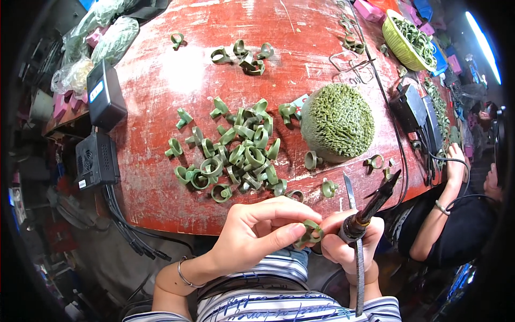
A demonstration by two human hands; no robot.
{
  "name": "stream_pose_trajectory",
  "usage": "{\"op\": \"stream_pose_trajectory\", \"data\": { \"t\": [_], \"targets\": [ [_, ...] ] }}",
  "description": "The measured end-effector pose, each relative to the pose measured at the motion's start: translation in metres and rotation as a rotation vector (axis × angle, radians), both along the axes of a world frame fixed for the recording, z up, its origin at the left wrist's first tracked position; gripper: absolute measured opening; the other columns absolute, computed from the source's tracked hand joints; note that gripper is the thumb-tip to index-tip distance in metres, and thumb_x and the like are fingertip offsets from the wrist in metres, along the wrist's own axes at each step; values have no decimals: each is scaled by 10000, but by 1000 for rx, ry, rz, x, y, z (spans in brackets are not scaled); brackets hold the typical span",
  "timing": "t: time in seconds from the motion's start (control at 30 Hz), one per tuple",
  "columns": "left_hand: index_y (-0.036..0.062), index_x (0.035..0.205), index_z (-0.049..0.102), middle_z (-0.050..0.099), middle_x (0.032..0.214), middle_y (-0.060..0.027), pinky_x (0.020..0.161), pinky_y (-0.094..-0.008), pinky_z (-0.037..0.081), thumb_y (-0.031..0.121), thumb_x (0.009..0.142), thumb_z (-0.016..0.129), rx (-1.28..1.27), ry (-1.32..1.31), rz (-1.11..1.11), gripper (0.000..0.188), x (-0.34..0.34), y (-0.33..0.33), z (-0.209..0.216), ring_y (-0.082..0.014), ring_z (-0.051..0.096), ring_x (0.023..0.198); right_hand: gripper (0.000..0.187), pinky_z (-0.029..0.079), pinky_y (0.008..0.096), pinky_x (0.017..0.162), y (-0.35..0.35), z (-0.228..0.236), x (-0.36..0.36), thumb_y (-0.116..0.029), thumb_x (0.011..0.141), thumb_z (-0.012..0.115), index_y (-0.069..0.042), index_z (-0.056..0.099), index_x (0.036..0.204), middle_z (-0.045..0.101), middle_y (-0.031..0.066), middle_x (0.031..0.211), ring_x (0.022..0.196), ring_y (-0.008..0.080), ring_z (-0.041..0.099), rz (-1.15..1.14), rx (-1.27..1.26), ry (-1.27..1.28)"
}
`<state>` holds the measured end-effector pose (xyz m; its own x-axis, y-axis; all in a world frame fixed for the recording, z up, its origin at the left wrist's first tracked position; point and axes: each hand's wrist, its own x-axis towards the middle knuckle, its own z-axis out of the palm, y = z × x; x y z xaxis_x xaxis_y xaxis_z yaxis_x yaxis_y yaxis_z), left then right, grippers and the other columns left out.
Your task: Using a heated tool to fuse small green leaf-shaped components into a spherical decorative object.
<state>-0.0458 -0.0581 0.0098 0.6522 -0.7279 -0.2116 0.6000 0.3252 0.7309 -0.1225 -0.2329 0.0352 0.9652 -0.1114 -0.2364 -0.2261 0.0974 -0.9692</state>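
Near the table's front edge, my left hand (pixel 263 228) is closed, pinching a small green wax-like ring (pixel 310 234) between thumb and fingertips. Close against it, my right hand (pixel 351 241) is closed around a dark soldering-iron-like pen (pixel 370 206) with a grey cord (pixel 359 279) hanging down. A thin metal blade (pixel 348 188) sticks up beside the pen; its lower end is hidden by the hand. Beyond my hands lies a loose heap of similar green rings (pixel 249 150). Right of the heap stands a round green block (pixel 340 121) with a rough, bristly top.
More rings (pixel 244 56) lie farther back on the worn red table (pixel 145 177). Black power boxes (pixel 96 158) with cables stand at the left edge. At right are a black cable (pixel 383 88), a black device (pixel 409 107), a yellow-green basket (pixel 399 48) and another person's arm (pixel 434 220).
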Motion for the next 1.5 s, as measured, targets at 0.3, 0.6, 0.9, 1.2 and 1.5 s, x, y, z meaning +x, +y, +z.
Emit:
{"op": "stream_pose_trajectory", "data": {
  "t": [0.3, 0.6, 0.9, 1.2, 1.5],
  "targets": [
    [-55, 976, 642, 568, 1110, -156, 840, -291, 538, -94, 785, 652, 84, -284, 249, 196, -7, -1, -9, -185, 616, 949, 285, 436, 257, 570, -25, -17, -7, -158, 763, 736, 38, 622, 936, 551, 82, 671, 565, 170, 537, -308, -770, -110],
    [-19, 950, 626, 619, 1066, -152, 675, -232, 557, -63, 737, 718, 342, -616, 386, 237, -10, -5, -12, -136, 634, 835, 201, 446, 311, 583, -37, -33, -18, -82, 752, 728, 33, 610, 867, 585, 137, 700, 600, 272, 565, -369, -1047, -22],
    [-80, 1148, 500, 488, 1164, -170, 771, -271, 558, -128, 753, 655, 450, -831, 391, 427, -8, -2, -19, -187, 616, 903, 211, 411, 290, 513, -35, -26, -23, -159, 798, 678, 41, 617, 830, 539, 103, 649, 524, 221, 538, -249, -902, -41],
    [-70, 1127, 490, 475, 1144, -178, 772, -268, 549, -163, 714, 673, 445, -863, 454, 462, -8, -1, -28, -187, 604, 917, 422, 470, 285, 514, -14, -36, -26, -365, 749, 739, 24, 612, 855, 577, 94, 662, 543, 229, 587, 60, -905, -234],
    [-76, 1115, 478, 457, 1142, -188, 808, -284, 531, -168, 696, 680, 417, -879, 465, 474, -7, 0, -30, -196, 582, 947, 446, 475, 279, 515, -12, -35, -25, -398, 737, 739, 17, 611, 843, 580, 82, 651, 527, 221, 583, 55, -926, -216]
  ]
}}
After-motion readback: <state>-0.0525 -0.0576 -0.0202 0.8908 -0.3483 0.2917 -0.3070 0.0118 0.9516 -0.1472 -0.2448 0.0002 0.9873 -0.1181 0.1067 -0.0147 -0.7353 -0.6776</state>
